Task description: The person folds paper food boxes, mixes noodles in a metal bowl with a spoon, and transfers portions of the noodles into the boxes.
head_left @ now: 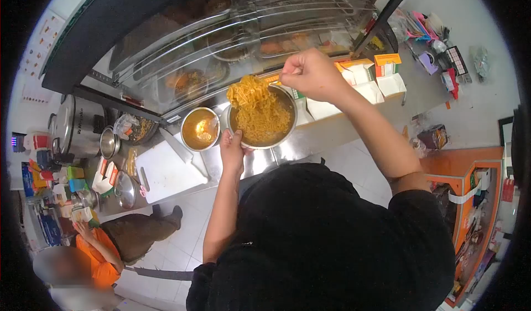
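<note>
My left hand (232, 152) grips the near left rim of a metal bowl (295, 112), thumb over the edge. The bowl holds yellow-brown noodles (265, 124). A clump of them is lifted above the bowl's far left side. My right hand (312, 76) is closed and raised just right of this clump. Whatever its fingers hold is too hard to make out. Left of the noodle bowl stands a second metal bowl (185, 137) with orange-brown contents and a pale, shiny patch in the middle.
Open paper boxes (391, 84) line the counter at right. A knife (176, 145) lies on a white cutting board (157, 173). Behind the bowls is a glass display case (232, 34). A person in an orange shirt (99, 255) is at lower left, near a large pot (80, 126).
</note>
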Demonstrator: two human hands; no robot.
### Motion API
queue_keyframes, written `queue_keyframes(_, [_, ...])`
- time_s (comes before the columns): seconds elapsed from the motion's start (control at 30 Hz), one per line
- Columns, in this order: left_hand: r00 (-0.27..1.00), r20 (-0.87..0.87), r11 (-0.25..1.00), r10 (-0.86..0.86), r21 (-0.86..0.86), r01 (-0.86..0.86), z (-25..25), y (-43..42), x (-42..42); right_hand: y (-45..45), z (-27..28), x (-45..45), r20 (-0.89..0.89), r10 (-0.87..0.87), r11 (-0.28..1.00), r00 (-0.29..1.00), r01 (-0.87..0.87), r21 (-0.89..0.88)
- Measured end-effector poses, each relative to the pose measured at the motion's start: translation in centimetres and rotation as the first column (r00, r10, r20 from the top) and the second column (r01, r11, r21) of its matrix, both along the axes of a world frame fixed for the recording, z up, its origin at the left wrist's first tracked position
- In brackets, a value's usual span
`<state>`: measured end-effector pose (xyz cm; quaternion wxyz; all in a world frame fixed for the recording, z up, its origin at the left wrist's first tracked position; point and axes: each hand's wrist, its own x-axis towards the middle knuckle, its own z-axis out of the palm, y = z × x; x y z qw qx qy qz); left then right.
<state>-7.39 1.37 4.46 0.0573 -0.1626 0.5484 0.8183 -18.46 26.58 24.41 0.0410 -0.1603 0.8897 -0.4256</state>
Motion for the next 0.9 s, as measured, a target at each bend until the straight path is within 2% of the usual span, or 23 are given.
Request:
queue_keyframes(0.1, [1.0, -0.013, 1.0, 0.021, -0.002, -0.021, -0.9, 0.1, 0.1, 1.0, -2.4, 0.2, 0.047, -0.002, 0.998, 0.999, 0.005, -0.063])
queue_keyframes(0.2, [0.992, 0.056, 0.993, 0.112, -0.034, -0.11, -0.8, 0.6, 0.8, 2.3, -2.6, 0.5, 0.021, -0.022, 0.992, 1.0, 0.024, -0.12])
queue_keyframes(0.33, [0.988, 0.067, 0.98, 0.14, -0.149, -0.129, -1.6, -0.9, 1.5, 4.5, -1.5, 0.7, 0.017, -0.09, 0.99, 0.996, 0.091, -0.109])
queue_keyframes(0.43, [0.986, 0.052, 0.972, 0.155, -0.186, -0.143, -1.0, -1.1, 1.3, 5.8, -1.6, 0.5, 0.124, -0.19, 0.977, 0.974, 0.2, -0.073])
queue_keyframes(0.53, [0.99, 0.022, 0.975, 0.139, -0.179, -0.133, -0.5, -1.0, 1.1, 6.7, -3.6, 0.5, 0.09, -0.148, 0.988, 0.985, 0.152, -0.035])
queue_keyframes(0.63, [0.988, 0.022, 0.967, 0.154, -0.209, -0.146, -0.4, 0.0, 0.9, 6.6, -4.8, 0.8, 0.098, -0.197, 0.98, 0.976, 0.196, 0.011])
queue_keyframes(0.73, [0.99, 0.039, 0.964, 0.139, -0.236, -0.126, -0.4, 0.9, 1.0, 6.6, -4.1, 1.1, 0.123, -0.194, 0.98, 0.973, 0.198, -0.014])
queue_keyframes(0.9, [0.993, 0.05, 0.975, 0.111, -0.197, -0.1, -1.6, 1.8, 0.8, 6.0, -2.4, 1.0, 0.059, -0.123, 0.984, 0.991, 0.129, -0.12])
